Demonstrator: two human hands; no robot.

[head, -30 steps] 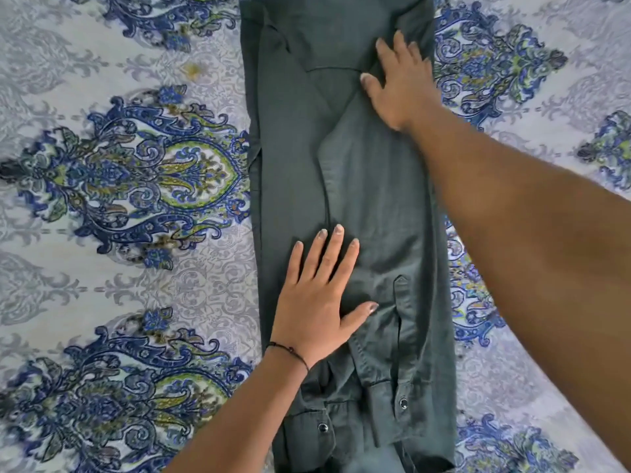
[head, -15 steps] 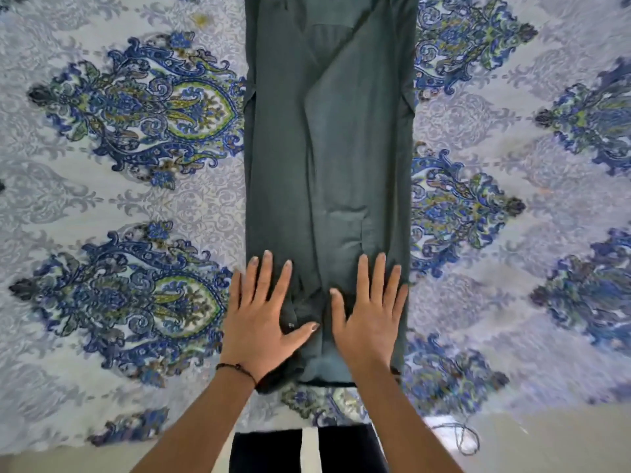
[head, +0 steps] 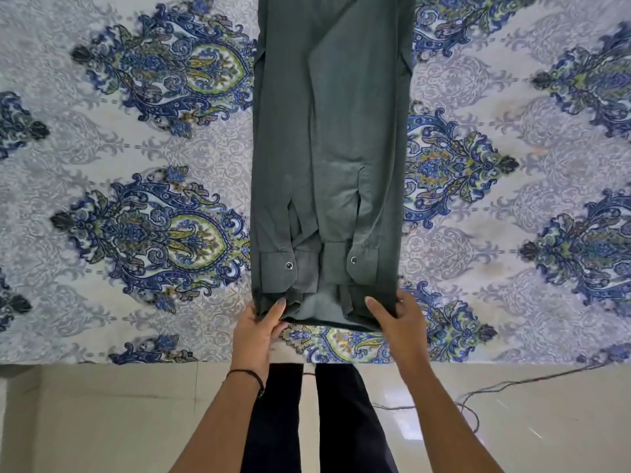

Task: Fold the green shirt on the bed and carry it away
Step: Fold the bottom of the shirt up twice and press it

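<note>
The dark green shirt (head: 327, 148) lies on the bed as a long narrow strip, its sides and sleeves folded inward, both buttoned cuffs lying near the front end. My left hand (head: 261, 327) pinches the strip's near left corner, thumb on top and fingers beneath. At the near right corner my right hand (head: 397, 319) grips the hem the same way. The strip's far end runs out of the top of the view.
The bed sheet (head: 136, 148) is pale grey with blue and green paisley medallions; its front edge runs just below my hands. Beige floor tiles (head: 102, 421) lie beneath, my dark trouser legs (head: 317, 421) stand against the bed, and a thin dark cable (head: 495, 390) trails across the floor at right.
My hands slid from lying flat on the shirt back to its near hem and took hold of both corners. The view pulled back, showing the bed edge and floor.
</note>
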